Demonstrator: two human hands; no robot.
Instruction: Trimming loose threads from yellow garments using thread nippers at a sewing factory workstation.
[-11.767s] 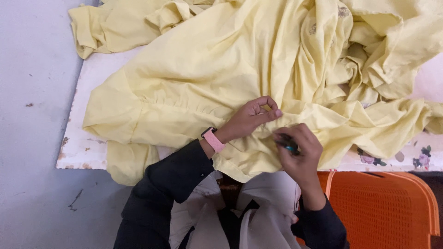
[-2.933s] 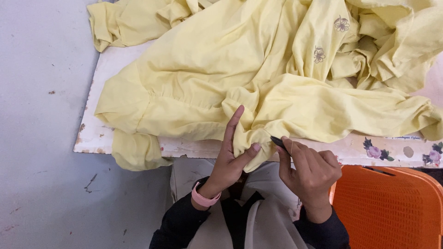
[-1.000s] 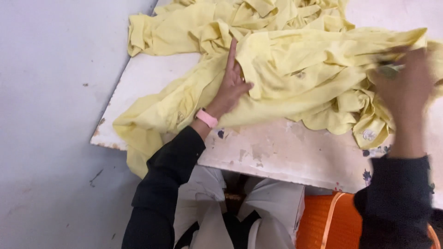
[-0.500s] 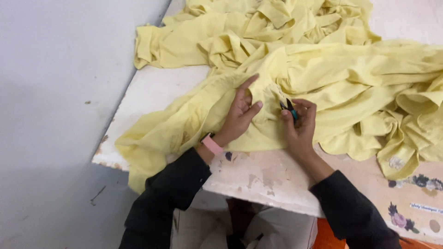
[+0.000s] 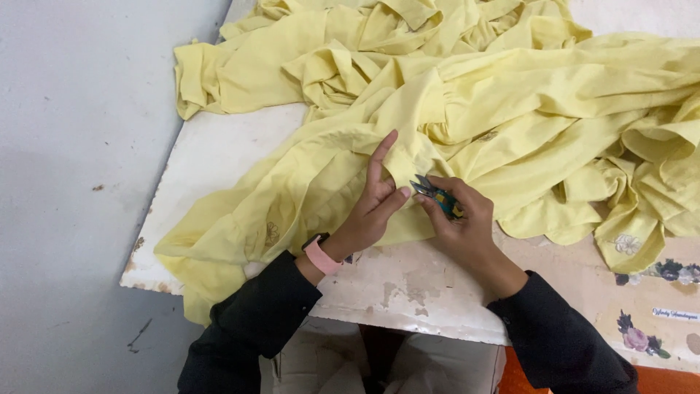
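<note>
Worn white table [image 5: 219, 157] is covered by crumpled yellow fabric [image 5: 510, 95], piled across its top and draped over the near edge. A fold is pinched by the left hand [image 5: 372, 208], index finger extended. Small thread snips [image 5: 436, 195] are gripped in the closed right hand [image 5: 463, 222], blades touching that fold.

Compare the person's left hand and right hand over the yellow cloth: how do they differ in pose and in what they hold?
The left hand pinches a fold of the yellow cloth with fingers stretched out; the right hand is curled around small thread snips. The left wrist wears a pink band; the right wrist shows none. Both wear dark sleeves and meet at the same fold.
</note>
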